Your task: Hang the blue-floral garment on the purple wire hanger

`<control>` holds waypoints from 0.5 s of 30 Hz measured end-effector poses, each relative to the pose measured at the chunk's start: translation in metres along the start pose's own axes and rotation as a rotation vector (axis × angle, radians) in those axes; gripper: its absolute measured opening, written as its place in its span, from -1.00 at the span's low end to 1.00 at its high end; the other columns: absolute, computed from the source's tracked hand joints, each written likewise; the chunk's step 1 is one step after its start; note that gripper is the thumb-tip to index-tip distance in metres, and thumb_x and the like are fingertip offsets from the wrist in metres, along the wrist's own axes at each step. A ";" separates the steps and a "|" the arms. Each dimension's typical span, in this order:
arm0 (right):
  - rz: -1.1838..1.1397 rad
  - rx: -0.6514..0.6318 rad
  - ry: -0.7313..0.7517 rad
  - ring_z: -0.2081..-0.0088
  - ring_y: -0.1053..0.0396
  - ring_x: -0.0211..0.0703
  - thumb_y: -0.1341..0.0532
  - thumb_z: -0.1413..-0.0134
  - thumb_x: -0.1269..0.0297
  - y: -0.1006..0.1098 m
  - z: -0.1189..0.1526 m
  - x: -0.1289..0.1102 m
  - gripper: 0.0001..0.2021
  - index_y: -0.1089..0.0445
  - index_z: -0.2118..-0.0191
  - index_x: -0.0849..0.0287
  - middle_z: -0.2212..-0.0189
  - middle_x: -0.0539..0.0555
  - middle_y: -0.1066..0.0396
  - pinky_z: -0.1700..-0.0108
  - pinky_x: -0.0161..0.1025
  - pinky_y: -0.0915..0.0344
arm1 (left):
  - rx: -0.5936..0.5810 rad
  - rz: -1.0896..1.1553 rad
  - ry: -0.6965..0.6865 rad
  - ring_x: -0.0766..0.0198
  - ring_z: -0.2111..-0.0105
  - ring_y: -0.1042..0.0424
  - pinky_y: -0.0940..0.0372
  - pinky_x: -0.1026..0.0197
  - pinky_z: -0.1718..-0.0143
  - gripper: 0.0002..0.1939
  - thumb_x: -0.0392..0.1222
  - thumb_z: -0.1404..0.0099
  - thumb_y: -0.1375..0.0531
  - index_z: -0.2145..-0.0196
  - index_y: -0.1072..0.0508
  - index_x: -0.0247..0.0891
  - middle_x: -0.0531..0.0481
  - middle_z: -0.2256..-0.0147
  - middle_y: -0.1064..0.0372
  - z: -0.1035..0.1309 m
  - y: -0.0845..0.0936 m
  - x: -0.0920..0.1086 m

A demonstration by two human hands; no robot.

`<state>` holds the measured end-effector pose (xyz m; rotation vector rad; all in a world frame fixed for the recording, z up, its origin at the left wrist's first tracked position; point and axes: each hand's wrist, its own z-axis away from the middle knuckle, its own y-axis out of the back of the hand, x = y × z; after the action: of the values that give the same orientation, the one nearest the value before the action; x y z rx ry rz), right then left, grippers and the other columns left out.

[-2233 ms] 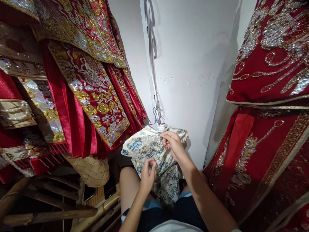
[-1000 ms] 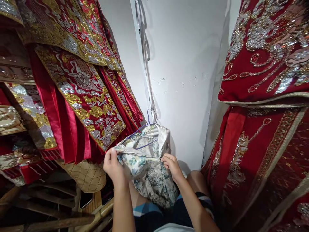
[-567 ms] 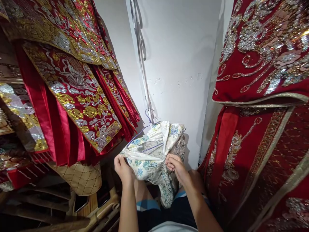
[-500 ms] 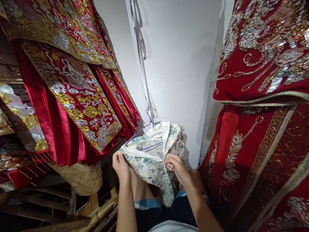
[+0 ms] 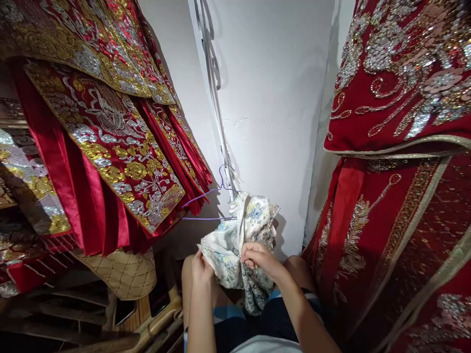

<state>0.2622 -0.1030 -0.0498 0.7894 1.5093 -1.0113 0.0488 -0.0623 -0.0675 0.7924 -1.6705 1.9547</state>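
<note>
A white garment with a blue and green floral print (image 5: pixel 224 262) hangs bunched in front of my knees. My left hand (image 5: pixel 202 267) is closed on its left edge, pinching the cloth. With its fingers curled, my right hand (image 5: pixel 257 257) grips the white edging near the middle of the garment. A thin purple hanger (image 5: pixel 206 195) sticks out to the left, its left arm bare of cloth and its hook upright near the wall strip. The hanger's right part is hidden inside the garment.
Red robes with gold and silver embroidery (image 5: pixel 136 171) hang on the left. A red beaded dress (image 5: pixel 390 113) hangs close on the right. Ahead are a pale wall (image 5: pixel 272 88) and a long white pole (image 5: pixel 211 83). Wooden furniture (image 5: pixel 143 323) stands at lower left.
My left hand has moved right and down, drawing the garment's left side off the hanger's left arm. My right hand has shifted slightly left and down, still gripping cloth.
</note>
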 end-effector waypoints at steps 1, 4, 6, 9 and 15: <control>0.032 -0.013 -0.033 0.65 -0.06 -0.35 -0.23 0.13 0.32 0.009 0.002 0.000 -0.90 -0.41 0.57 0.18 0.73 -0.09 -0.21 0.58 -0.36 0.06 | 0.007 0.016 0.026 0.18 0.35 -0.59 -0.47 0.22 0.21 -0.79 -0.30 -0.32 -0.10 0.17 -0.52 -0.32 -0.11 0.41 -0.54 0.003 -0.003 -0.002; 0.123 0.028 -0.120 0.68 -0.07 -0.35 -0.29 0.19 0.32 0.046 0.007 0.001 -0.88 -0.41 0.62 0.19 0.75 -0.04 -0.28 0.62 -0.36 0.11 | 0.022 0.047 0.070 0.21 0.29 -0.59 -0.46 0.23 0.18 -0.80 -0.36 -0.34 -0.06 0.26 -0.50 -0.32 -0.14 0.36 -0.54 0.015 -0.016 -0.002; 0.161 0.115 -0.134 0.70 -0.04 -0.35 -0.33 0.15 0.26 0.066 0.008 0.001 -0.78 -0.36 0.67 0.18 0.78 -0.06 -0.23 0.63 -0.35 0.12 | -0.053 0.054 0.084 0.20 0.21 -0.57 -0.45 0.19 0.11 -0.83 -0.36 -0.34 -0.09 0.30 -0.49 -0.30 -0.13 0.30 -0.54 0.028 -0.030 0.001; 0.175 0.235 -0.093 0.64 -0.13 -0.30 -0.31 -0.01 0.04 0.072 0.004 0.002 -0.65 -0.38 0.62 0.15 0.73 -0.05 -0.25 0.58 -0.33 -0.03 | -0.315 -0.080 0.044 0.24 0.22 -0.51 -0.41 0.21 0.12 -0.93 -0.23 -0.31 -0.23 0.32 -0.48 -0.27 -0.04 0.28 -0.48 0.053 -0.056 0.002; -0.125 0.171 -0.026 0.04 -0.44 0.05 -0.19 -0.10 -0.27 0.017 -0.001 0.009 -0.48 -0.52 0.15 0.11 0.23 0.10 -0.55 0.01 -0.09 -0.33 | -0.693 -0.746 -0.189 0.30 0.33 -0.35 -0.26 0.30 0.22 -0.77 -0.05 -0.35 -0.24 0.33 -0.51 -0.28 0.03 0.39 -0.37 0.088 -0.089 -0.007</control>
<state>0.2757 -0.0954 -0.0621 0.8056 1.4776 -1.2523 0.1251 -0.1342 0.0014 1.1067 -1.6494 0.7525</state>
